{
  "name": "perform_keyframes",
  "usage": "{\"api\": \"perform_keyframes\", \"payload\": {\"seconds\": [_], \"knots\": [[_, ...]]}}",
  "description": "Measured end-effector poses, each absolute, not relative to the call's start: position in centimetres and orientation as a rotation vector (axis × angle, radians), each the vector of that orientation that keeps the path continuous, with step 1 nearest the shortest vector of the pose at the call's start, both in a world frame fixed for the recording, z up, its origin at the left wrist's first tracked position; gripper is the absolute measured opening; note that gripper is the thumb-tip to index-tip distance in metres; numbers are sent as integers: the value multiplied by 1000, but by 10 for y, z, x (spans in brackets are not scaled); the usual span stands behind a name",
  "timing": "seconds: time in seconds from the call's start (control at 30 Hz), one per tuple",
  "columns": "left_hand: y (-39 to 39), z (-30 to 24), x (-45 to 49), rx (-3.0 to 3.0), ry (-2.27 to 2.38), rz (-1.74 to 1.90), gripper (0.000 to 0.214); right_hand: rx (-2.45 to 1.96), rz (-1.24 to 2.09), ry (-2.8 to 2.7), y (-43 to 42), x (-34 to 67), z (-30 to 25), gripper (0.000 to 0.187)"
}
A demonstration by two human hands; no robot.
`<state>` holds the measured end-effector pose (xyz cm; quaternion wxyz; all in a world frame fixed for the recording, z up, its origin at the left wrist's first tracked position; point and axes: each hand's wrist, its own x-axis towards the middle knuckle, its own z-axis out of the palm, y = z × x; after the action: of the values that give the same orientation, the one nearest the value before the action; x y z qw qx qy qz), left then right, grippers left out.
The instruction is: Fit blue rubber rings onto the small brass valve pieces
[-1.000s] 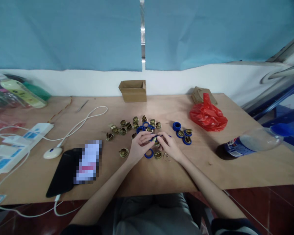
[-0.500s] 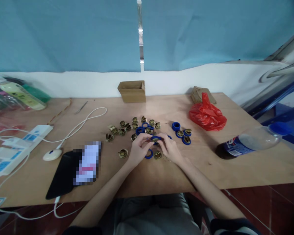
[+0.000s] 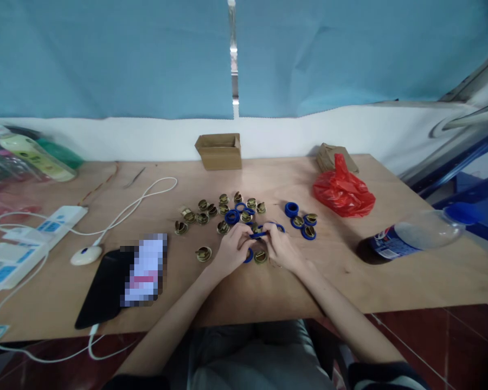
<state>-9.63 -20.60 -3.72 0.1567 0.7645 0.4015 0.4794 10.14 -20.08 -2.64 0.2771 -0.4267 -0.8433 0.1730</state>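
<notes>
Between my two hands a blue ring (image 3: 258, 235) is held just above the table, tilted nearly edge-on. My left hand (image 3: 234, 249) pinches its left side and my right hand (image 3: 281, 247) grips its right side. Something brass-coloured shows by the ring, partly covered by my fingers. Just in front of my hands lie a brass-coloured round piece with a raised flap (image 3: 261, 257) and another blue ring (image 3: 249, 255), partly hidden. Several similar brass pieces (image 3: 203, 218) and a few blue rings (image 3: 232, 216) are spread behind my hands.
Right of my hands are stacked blue rings (image 3: 291, 209) and brass pieces in blue rings (image 3: 309, 232). Farther right are a red plastic bag (image 3: 344, 189) and a cola bottle (image 3: 406, 236) lying down. A cardboard box (image 3: 220, 157) stands behind. Left are phones (image 3: 106, 290) and a power strip (image 3: 61, 230).
The blue ring between my hands has tipped from a flatter, open view to nearly edge-on. My right hand has shifted slightly, and both hands keep hold.
</notes>
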Motion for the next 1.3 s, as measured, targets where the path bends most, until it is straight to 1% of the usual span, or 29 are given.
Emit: {"api": "perform_keyframes", "payload": {"seconds": [0.17,0.37,0.57,0.67,0.77,0.93,1.13,1.3], "knots": [[-208,-41,-96,2186,1221,1342,16,-1152,389,-2294,-201,101,-27,14],[-210,-42,-94,2031,1292,1329,14,-1163,274,-2276,-201,99,-32,16],[-211,-44,-90,1851,1233,1291,12,-1200,275,-2244,-202,99,-34,17],[-209,-45,-92,1773,1217,1298,10,-1166,357,-2181,-204,96,-30,16],[-206,-46,-93,1633,1171,1311,12,-1133,543,-2049,-207,91,-25,16],[-202,-46,-92,1405,1089,1331,21,-1111,837,-1895,-208,87,-17,27],[-202,-44,-91,1384,1016,1299,34,-1115,974,-1749,-207,85,-12,24],[-202,-42,-91,1397,952,1245,33,-1045,1046,-1702,-207,84,-13,24]]}}
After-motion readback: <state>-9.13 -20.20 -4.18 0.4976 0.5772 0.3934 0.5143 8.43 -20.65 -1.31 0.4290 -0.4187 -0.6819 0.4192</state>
